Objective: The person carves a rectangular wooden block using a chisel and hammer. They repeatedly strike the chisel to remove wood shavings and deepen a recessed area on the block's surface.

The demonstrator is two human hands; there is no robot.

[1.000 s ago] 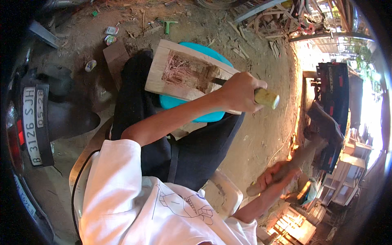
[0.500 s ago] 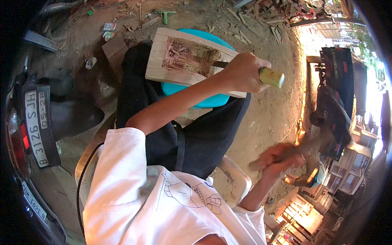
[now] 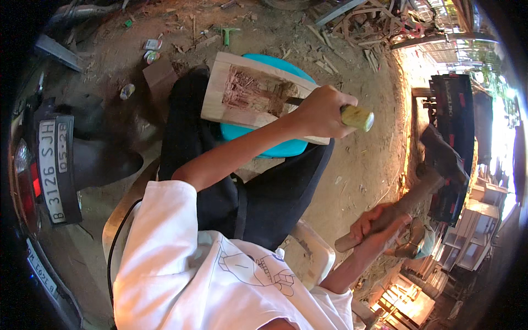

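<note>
My left hand (image 3: 322, 113) grips a chisel by its yellow-green handle (image 3: 357, 117). The blade (image 3: 292, 102) sits in the rough carved recess of a pale wooden block (image 3: 242, 91). The block rests on my lap over a teal round seat (image 3: 258, 142). My right hand (image 3: 379, 225) is out to the right, below the block, and grips the wooden handle of a hammer. The hammer's dark head (image 3: 440, 157) is raised away from the chisel. Black trousers (image 3: 264, 192) and my white sleeve (image 3: 165, 236) fill the lower middle.
A parked vehicle's rear with a number plate (image 3: 55, 165) stands close on the left. Litter, a green T-shaped tool (image 3: 228, 33) and a cardboard piece (image 3: 159, 77) lie on the dirt. Wood scraps (image 3: 363, 22) are piled at the top, wooden furniture (image 3: 462, 126) at the right.
The right hand with the hammer has shifted a little up and outward. The left hand keeps the chisel in the block's recess. The view has tilted slightly.
</note>
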